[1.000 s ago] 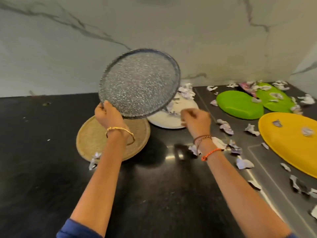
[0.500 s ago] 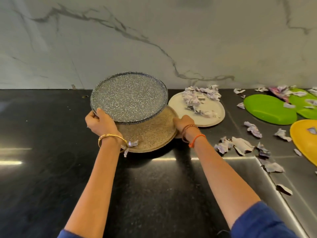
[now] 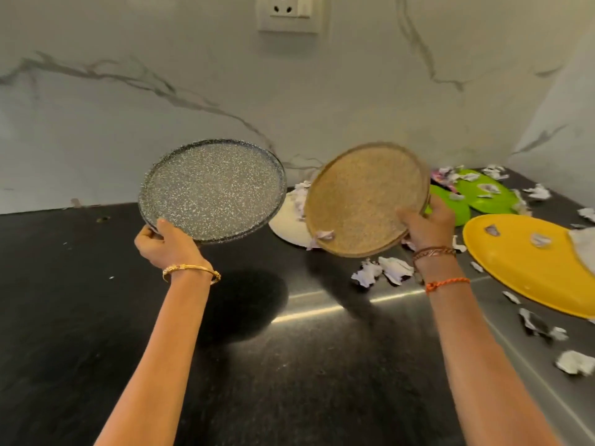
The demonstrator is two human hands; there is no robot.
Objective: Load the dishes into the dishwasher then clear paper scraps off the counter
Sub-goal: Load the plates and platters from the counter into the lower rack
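My left hand (image 3: pixel 167 244) grips the near rim of a grey speckled plate (image 3: pixel 212 189), held tilted above the black counter (image 3: pixel 96 317). My right hand (image 3: pixel 426 225) holds a tan speckled plate (image 3: pixel 365 197) by its right rim, also lifted and tilted toward me, with one paper scrap (image 3: pixel 322 236) clinging to its lower edge. A white plate (image 3: pixel 288 225) with scraps lies on the counter behind, partly hidden by both raised plates. Torn paper scraps (image 3: pixel 383 273) lie below my right wrist.
Two green plates (image 3: pixel 483 194) and a yellow plate (image 3: pixel 528 262) lie at the right, with scraps on and around them. More scraps (image 3: pixel 574 362) sit on the steel section at the right edge. A marble wall with a socket (image 3: pixel 291 12) stands behind.
My right hand has picked the tan plate up off the counter and raised it to the right. The grey plate has stayed in my left hand, lifted higher.
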